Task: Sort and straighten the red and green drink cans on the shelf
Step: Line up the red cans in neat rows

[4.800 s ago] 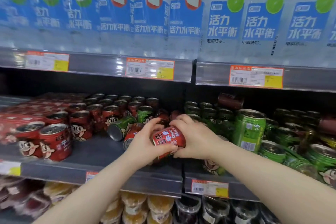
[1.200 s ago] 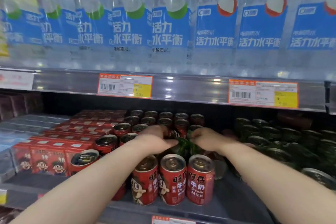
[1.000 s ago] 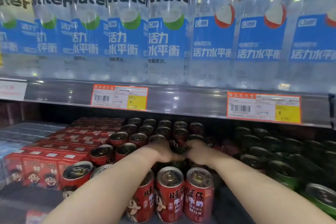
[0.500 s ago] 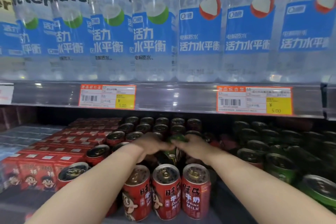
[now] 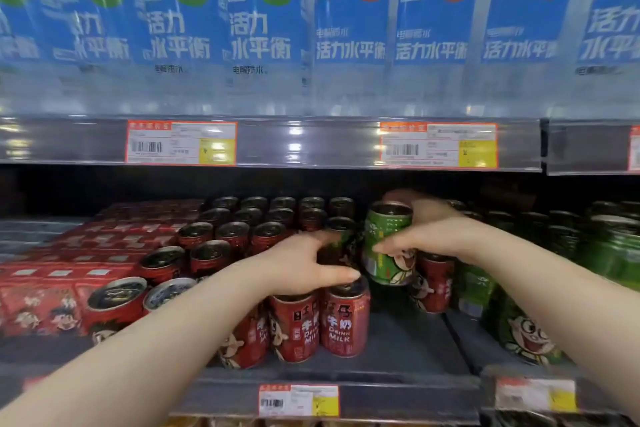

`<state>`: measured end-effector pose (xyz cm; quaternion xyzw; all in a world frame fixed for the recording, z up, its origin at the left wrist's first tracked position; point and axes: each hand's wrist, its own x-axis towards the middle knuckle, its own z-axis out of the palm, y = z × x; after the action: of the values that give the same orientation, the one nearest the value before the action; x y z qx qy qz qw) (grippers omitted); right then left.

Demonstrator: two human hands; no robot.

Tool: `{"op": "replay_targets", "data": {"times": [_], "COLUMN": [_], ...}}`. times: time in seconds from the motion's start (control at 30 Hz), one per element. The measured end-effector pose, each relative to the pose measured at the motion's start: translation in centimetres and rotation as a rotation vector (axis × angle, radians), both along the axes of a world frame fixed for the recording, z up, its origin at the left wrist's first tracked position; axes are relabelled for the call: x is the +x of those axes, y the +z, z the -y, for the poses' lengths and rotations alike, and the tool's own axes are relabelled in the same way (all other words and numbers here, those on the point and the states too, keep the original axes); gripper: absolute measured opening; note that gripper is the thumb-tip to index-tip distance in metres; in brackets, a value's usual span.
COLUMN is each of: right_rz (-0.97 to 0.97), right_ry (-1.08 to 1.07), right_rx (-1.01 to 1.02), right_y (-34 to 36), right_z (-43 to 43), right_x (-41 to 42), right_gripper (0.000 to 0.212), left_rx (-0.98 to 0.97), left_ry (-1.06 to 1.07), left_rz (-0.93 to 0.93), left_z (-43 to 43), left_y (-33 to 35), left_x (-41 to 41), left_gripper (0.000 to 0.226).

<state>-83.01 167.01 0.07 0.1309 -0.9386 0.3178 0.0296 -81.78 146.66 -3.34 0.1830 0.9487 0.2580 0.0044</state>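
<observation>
Cans crowd the shelf (image 5: pixel 398 350): red cans (image 5: pixel 341 322) stand upright in rows on its left half, green cans (image 5: pixel 609 246) on its right half. The right grip (image 5: pixel 433 234) is wrapped round a single green can (image 5: pixel 386 227), thumb across the front and fingers behind. It holds this can upright but slightly tilted, clear of the shelf, just right of the red rows and above a lone red can (image 5: pixel 433 282) that stands at the edge of the green side. The left grip (image 5: pixel 298 265) lies over the tops of the front red cans, thumb stretched along one rim. Its fingers reach a darker can behind, but blur hides them and I cannot tell whether they hold it. At far left lie red cartons (image 5: pixel 41 298); water bottles (image 5: pixel 266 28) line the shelf above
</observation>
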Motion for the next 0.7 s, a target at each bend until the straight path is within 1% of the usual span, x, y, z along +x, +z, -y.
{"op": "replay_targets", "data": {"times": [0.03, 0.1, 0.17, 0.23, 0.33, 0.4, 0.47, 0.5, 0.53, 0.6, 0.63, 0.7], "right_rz": [-0.003, 0.008, -0.002, -0.012, -0.003, -0.001, 0.001, 0.013, 0.015, -0.030, -0.053, -0.041], "right_ry": [-0.026, -0.056, -0.028, -0.014, -0.034, -0.038, -0.019, -0.010, 0.005, 0.028, 0.026, 0.002], "right_rx": [0.097, 0.263, 0.353, 0.429, 0.626, 0.755, 0.806, 0.777, 0.696, 0.477, 0.368, 0.245], "right_y": [-0.3, -1.3, -2.3, -3.3, -4.3, -4.5, -3.9, -3.3, -2.7, -1.9, -1.6, -1.5], "right_z": [-0.7, -1.8, -2.4, -3.1, -3.7, -3.8, -3.7, -3.6, -3.3, -2.0, -1.1, 1.0], "right_x": [0.4, 1.0, 1.7, 2.3, 2.7, 2.9, 3.0, 3.0, 2.7, 1.4, 0.5, -1.4], "right_gripper": [0.062, 0.073, 0.074, 0.073, 0.084, 0.089, 0.092, 0.091, 0.087, 0.067, 0.055, 0.042], "left_rx": [-0.041, -0.129, -0.222, -0.268, -0.257, -0.244, -0.186, -0.128, -0.060, 0.049, 0.072, 0.087], "left_ry": [-0.043, -0.091, -0.093, -0.070, -0.061, -0.057, -0.073, -0.079, -0.069, -0.004, 0.047, 0.162], "left_rz": [0.019, 0.054, 0.047, 0.009, -0.039, -0.039, -0.039, -0.037, -0.036, -0.047, -0.062, -0.087], "left_z": [-0.2, -0.6, -0.6, -0.3, 0.0, 0.1, -0.1, -0.2, -0.3, -0.1, 0.2, 0.8], "left_y": [-0.4, -1.3, -2.3, -3.1, -3.8, -3.8, -3.4, -3.1, -2.8, -2.3, -2.2, -2.0], "left_x": [0.0, -0.2, -0.5, -0.7, -1.0, -1.1, -0.9, -0.8, -0.8, -1.4, -1.8, -2.9], "left_gripper": [0.076, 0.081, 0.084, 0.084, 0.082, 0.082, 0.074, 0.067, 0.059, 0.046, 0.043, 0.040]}}
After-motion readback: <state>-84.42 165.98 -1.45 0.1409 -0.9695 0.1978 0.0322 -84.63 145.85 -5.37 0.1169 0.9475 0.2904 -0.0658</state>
